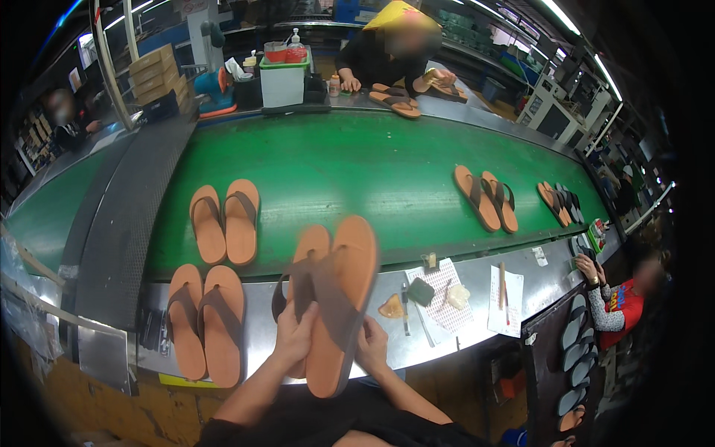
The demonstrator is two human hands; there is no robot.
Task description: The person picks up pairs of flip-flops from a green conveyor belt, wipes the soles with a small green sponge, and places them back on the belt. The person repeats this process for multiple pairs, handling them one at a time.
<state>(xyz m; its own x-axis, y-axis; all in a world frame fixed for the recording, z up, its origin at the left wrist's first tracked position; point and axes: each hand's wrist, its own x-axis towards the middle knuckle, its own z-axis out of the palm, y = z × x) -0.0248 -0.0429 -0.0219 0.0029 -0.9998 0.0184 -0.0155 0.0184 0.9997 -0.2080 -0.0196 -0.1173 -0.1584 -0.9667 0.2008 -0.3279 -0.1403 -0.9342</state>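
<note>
A pair of tan flip-flops with dark brown straps is held up in front of me over the metal bench edge. My left hand (pixel 296 335) is closed around the left flip-flop (pixel 320 242), its thumb beside the straps. The right flip-flop (pixel 350 279) overlaps it, slightly blurred and tilted. My right hand (pixel 372 349) grips that one's right edge, its fingertips partly hidden behind the sole. Left of my hands, another matching pair (pixel 206 328) lies on the bench. Just beyond, a further pair (pixel 225 223) rests on the green conveyor belt (pixel 350 171).
Right of my hands, the metal bench (pixel 387 350) bears printed sheets (pixel 452 316), a dark green block (pixel 421 292) and a pencil (pixel 502 287). More flip-flops (pixel 488 200) lie on the belt. One person (pixel 387 56) works across it; another (pixel 625 302) works at the right, beside a sandal rack (pixel 547 372).
</note>
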